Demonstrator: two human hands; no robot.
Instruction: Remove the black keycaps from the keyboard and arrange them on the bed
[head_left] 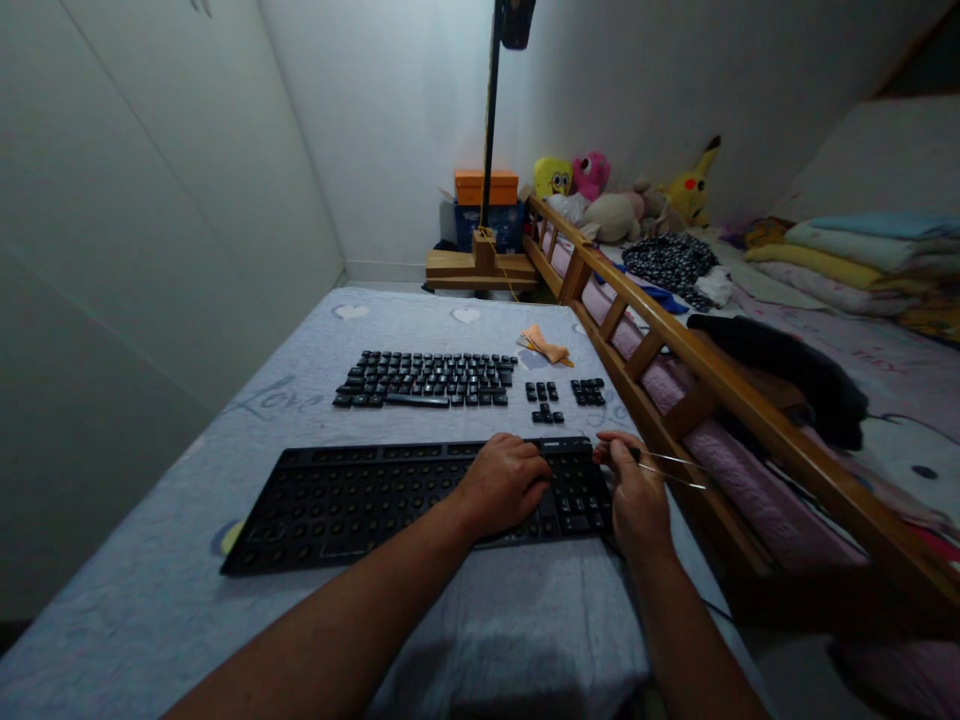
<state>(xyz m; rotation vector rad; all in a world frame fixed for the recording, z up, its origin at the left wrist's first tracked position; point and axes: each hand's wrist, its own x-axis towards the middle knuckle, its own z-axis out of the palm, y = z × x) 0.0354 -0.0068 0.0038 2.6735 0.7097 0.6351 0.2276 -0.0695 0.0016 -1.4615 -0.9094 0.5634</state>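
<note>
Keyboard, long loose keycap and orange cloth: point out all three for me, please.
Keyboard (360,500): head view, on the bare part of its top face.
Long loose keycap (418,401): head view, middle of its bar.
Orange cloth (546,345): head view, near its middle.

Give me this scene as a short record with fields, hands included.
Left hand: on the black keyboard
Right hand: holding a two-pronged wire tool near the keyboard's right end
Loose keycaps: laid out in groups beyond the keyboard
Farther off: crumpled orange cloth
Background: wooden rail, SpongeBob plush, Pikachu plush
</note>
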